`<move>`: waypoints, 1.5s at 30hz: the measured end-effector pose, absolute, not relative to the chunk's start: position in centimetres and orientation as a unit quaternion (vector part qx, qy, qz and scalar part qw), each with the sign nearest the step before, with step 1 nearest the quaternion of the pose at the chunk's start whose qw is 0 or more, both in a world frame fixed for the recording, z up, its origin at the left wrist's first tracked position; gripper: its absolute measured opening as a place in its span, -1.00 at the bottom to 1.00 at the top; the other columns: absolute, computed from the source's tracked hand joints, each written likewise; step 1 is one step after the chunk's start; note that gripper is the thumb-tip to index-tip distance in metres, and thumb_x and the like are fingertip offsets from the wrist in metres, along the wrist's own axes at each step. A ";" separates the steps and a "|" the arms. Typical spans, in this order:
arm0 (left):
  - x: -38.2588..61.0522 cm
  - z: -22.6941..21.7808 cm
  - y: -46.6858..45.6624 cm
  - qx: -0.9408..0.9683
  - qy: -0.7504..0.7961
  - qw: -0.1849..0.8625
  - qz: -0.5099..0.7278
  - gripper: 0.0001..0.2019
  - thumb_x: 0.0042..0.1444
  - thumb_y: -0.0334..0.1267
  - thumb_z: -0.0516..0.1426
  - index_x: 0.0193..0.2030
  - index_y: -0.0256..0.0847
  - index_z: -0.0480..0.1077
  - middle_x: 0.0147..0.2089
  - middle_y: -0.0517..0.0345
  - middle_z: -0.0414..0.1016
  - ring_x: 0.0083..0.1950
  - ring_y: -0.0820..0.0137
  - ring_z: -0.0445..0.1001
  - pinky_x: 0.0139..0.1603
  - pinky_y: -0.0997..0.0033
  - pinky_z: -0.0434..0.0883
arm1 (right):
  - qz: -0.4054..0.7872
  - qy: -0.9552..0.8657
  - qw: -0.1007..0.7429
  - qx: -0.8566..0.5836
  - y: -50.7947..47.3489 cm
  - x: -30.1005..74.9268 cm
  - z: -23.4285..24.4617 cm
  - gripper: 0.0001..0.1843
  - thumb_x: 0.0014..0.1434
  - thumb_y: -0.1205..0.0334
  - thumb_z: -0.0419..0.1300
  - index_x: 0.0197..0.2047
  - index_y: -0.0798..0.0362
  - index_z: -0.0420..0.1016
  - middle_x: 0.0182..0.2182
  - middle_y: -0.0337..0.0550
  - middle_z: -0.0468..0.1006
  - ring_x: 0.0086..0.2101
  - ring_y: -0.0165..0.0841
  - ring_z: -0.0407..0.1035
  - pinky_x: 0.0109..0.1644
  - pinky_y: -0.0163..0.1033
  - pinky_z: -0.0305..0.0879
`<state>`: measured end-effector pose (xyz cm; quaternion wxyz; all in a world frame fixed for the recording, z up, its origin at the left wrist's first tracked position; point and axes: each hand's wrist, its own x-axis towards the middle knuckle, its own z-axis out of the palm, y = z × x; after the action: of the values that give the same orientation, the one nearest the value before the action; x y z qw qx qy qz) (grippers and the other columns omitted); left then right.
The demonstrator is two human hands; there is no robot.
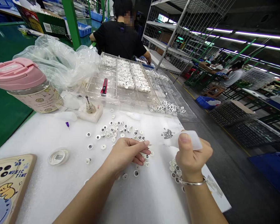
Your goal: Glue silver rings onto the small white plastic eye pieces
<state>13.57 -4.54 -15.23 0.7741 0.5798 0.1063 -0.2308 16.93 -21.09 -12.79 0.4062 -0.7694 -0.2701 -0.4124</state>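
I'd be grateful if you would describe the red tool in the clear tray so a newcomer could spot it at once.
Beyond the white foam sheet, a clear compartment tray holds piles of small googly eyes. The red-and-black tool lies just left of them, the only red thing there.

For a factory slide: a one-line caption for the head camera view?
Left hand over scattered toy eyes on white foam; right hand grips a white piece.

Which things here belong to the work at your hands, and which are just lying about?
Part of the work: left hand over loose plastic eyes; right hand gripping a white pad; small metal rings; clear tray of eyes.

Seemingly just lying about: pink-lidded tumbler; "Music Time" case; plastic bag; tape roll.
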 end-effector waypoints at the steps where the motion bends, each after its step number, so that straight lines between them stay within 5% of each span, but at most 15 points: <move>1: 13.6 -15.2 -4.5 0.579 0.106 0.775 -0.230 -0.59 -0.09 0.04 0.18 -0.38 -0.36 0.47 -0.37 -0.02 0.47 -0.55 0.54 0.34 -0.52 0.58 0.34 | -0.411 -0.273 0.407 -0.769 -21.1 16.9 -12.8 -0.62 0.00 0.49 0.09 -0.68 0.14 -0.03 -0.70 -0.32 -0.06 -0.66 -0.58 -0.12 -0.59 -0.33 -0.19; 9: 13.6 -15.1 -4.5 0.571 0.100 0.781 -0.232 -0.62 -0.07 0.01 0.18 -0.40 -0.37 0.47 -0.33 -0.03 0.47 -0.54 0.55 0.34 -0.53 0.61 0.36 | -0.419 -0.254 0.483 -0.726 -21.2 17.3 -13.4 -0.60 0.02 0.44 0.11 -0.70 0.14 -0.02 -0.72 -0.32 -0.08 -0.68 -0.58 -0.10 -0.60 -0.35 -0.15; 13: 13.5 -15.0 -4.5 0.565 0.098 0.787 -0.227 -0.63 -0.05 -0.01 0.17 -0.40 -0.37 0.47 -0.30 -0.04 0.47 -0.53 0.55 0.34 -0.51 0.59 0.38 | -0.417 -0.127 0.638 -0.635 -21.4 17.6 -13.1 -0.64 0.06 0.17 0.11 -0.67 0.12 0.14 -0.75 -0.30 0.06 -0.69 -0.50 0.06 -0.64 -0.34 -0.01; 17: 13.6 -14.8 -4.4 0.563 0.096 0.790 -0.223 -0.63 -0.06 -0.01 0.18 -0.39 -0.37 0.48 -0.30 -0.04 0.47 -0.54 0.55 0.34 -0.50 0.58 0.38 | -0.306 -0.096 0.740 -0.592 -21.6 18.1 -11.8 -0.48 0.08 -0.12 -0.01 -0.64 0.17 0.29 -0.77 -0.28 0.08 -0.71 -0.51 0.02 -0.70 -0.36 -0.05; 21: 13.6 -14.9 -4.4 0.568 0.101 0.788 -0.215 -0.62 -0.08 0.01 0.18 -0.39 -0.35 0.49 -0.33 -0.04 0.47 -0.53 0.54 0.34 -0.50 0.59 0.37 | -0.265 -0.083 0.768 -0.578 -21.8 18.6 -11.6 -0.68 0.05 0.09 0.14 -0.26 0.17 0.48 -0.57 -0.19 0.36 -0.57 -0.51 0.23 -0.49 -0.34 0.24; 25: 13.7 -14.9 -4.3 0.576 0.110 0.786 -0.198 -0.62 -0.09 0.01 0.18 -0.39 -0.35 0.49 -0.34 -0.04 0.47 -0.54 0.54 0.34 -0.52 0.62 0.34 | -0.238 -0.061 0.712 -0.658 -21.8 19.3 -12.6 -0.66 -0.11 0.32 0.28 -0.18 0.08 0.46 -0.33 -0.13 0.49 -0.32 -0.38 0.38 -0.15 -0.21 0.28; 29: 14.0 -14.8 -4.3 0.581 0.120 0.785 -0.178 -0.64 -0.08 -0.02 0.18 -0.42 -0.37 0.48 -0.37 -0.06 0.46 -0.55 0.53 0.33 -0.51 0.58 0.35 | -0.176 -0.037 0.642 -0.745 -21.5 19.8 -13.5 -0.71 -0.17 0.26 0.31 -0.29 0.15 0.49 -0.36 -0.08 0.50 -0.31 -0.33 0.36 -0.21 -0.23 0.27; 37: 14.1 -15.1 -3.9 0.582 0.129 0.790 -0.142 -0.61 -0.07 0.00 0.17 -0.45 -0.40 0.47 -0.43 -0.06 0.44 -0.56 0.53 0.30 -0.52 0.57 0.35 | 0.022 0.053 0.830 -0.555 -20.8 20.1 -14.0 -0.62 -0.14 0.19 0.29 -0.18 0.04 0.41 -0.40 -0.20 0.48 -0.47 -0.50 0.32 -0.33 -0.34 0.28; 40: 14.1 -14.8 -3.6 0.578 0.143 0.792 -0.135 -0.61 -0.08 0.00 0.18 -0.43 -0.41 0.47 -0.44 -0.06 0.43 -0.56 0.53 0.31 -0.51 0.57 0.35 | -0.010 0.039 0.775 -0.631 -20.8 20.2 -13.6 -0.63 -0.15 0.12 0.28 -0.24 0.08 0.43 -0.32 -0.10 0.50 -0.32 -0.37 0.38 -0.18 -0.25 0.28; 45: 14.4 -14.3 -3.0 0.556 0.175 0.808 -0.085 -0.64 -0.09 -0.06 0.20 -0.41 -0.42 0.45 -0.32 -0.10 0.46 -0.56 0.56 0.30 -0.51 0.56 0.36 | -0.111 -0.041 0.552 -0.825 -21.3 20.9 -12.7 -0.61 -0.20 0.14 0.28 -0.23 0.09 0.46 -0.15 -0.06 0.46 -0.07 -0.21 0.30 -0.02 -0.16 0.22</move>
<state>14.43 -3.04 -14.30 0.8083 0.5559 0.1746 -0.0847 20.86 -21.30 -12.70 0.5524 -0.8251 -0.0413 -0.1113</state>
